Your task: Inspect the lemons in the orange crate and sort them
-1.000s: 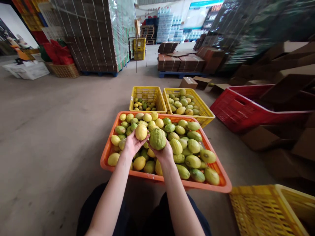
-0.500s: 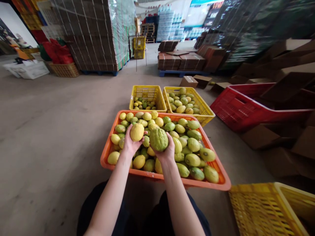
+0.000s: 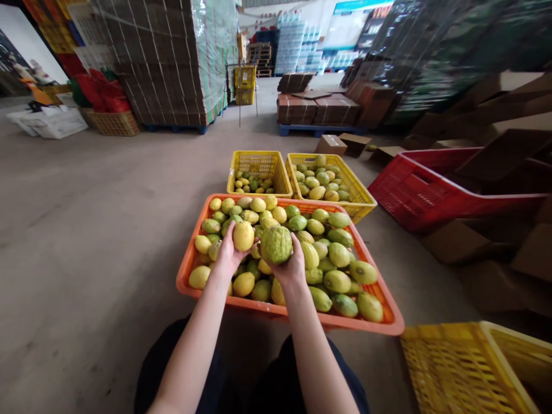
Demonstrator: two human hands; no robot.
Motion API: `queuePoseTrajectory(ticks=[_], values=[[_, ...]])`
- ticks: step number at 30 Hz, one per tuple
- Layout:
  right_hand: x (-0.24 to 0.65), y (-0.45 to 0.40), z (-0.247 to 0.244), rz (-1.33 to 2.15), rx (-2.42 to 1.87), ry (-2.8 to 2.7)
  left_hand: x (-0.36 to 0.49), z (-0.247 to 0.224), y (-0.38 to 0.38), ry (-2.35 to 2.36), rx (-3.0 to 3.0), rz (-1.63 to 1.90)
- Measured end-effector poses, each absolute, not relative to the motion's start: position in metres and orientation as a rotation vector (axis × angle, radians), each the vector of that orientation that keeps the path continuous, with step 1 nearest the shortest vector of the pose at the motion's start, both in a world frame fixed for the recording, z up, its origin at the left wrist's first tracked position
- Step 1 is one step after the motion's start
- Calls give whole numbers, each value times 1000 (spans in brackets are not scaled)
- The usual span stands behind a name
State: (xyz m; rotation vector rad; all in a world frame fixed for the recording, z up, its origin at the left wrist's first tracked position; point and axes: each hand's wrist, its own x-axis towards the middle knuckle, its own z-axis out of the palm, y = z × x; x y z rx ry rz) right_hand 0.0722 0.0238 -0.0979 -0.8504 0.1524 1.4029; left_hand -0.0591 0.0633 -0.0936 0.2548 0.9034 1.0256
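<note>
My left hand point(image 3: 230, 253) is wrapped round a smooth yellow fruit point(image 3: 244, 236). Close beside it, my right hand point(image 3: 292, 261) grips a larger, bumpy green fruit point(image 3: 276, 245). Both fruits are held above an orange crate point(image 3: 390, 313) filled with yellow and green fruits, some smooth and some ribbed. Parts of the fingers are hidden behind the held fruits.
Beyond the orange crate stand a yellow crate point(image 3: 282, 172) with small fruits and another yellow crate point(image 3: 360, 194) with larger ones. At right are a red crate point(image 3: 414, 195), cardboard boxes point(image 3: 457, 238) and a yellow crate point(image 3: 452, 356) near the front.
The yellow fruit in my left hand has shifted slightly right and turned. The green fruit in my right hand has moved slightly left and also turned, so the two are closer together.
</note>
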Motion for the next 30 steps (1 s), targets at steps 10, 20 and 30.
queuePoseTrajectory(ticks=[10,20,30], values=[[74,20,-97,1416,-858,60,-54,-84,56,913,259,1002],[72,26,-113,1130,-908,-63,-38,-116,49,1066,314,1085],[96,27,-105,1019,-912,25,1,-100,91,855,380,1160]])
